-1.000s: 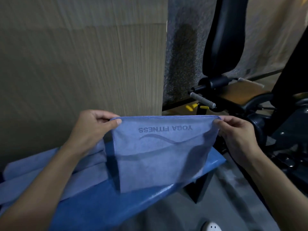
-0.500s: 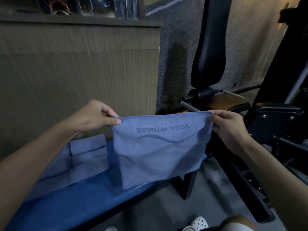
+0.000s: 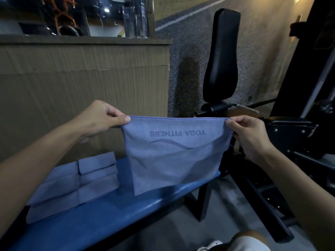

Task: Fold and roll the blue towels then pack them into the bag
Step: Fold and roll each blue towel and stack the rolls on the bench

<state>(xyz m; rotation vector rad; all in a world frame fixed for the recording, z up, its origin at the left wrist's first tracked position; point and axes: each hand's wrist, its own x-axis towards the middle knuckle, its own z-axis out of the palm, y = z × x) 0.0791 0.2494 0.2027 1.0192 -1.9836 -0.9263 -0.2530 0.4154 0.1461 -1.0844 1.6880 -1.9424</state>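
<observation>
Both forearms reach in from the lower corners of the frame toward its centre. The left hand (image 3: 101, 117) pinches the upper left corner of the blue towel (image 3: 174, 156) between thumb and curled fingers; the right hand (image 3: 248, 134) grips the upper right corner the same way. The towel hangs taut along its top edge at centre frame, its lower edge reaching the blue bench (image 3: 101, 220) (the printed words "YOGA FITNESS" read upside down). Folded towels (image 3: 76, 185) lie stacked on the bench at lower left, partly hidden by the left forearm; their number is hard to make out. A black padded backrest (image 3: 222, 57) stands upright at upper right. The bag cannot be made out. The upper left is dim and cluttered.
</observation>
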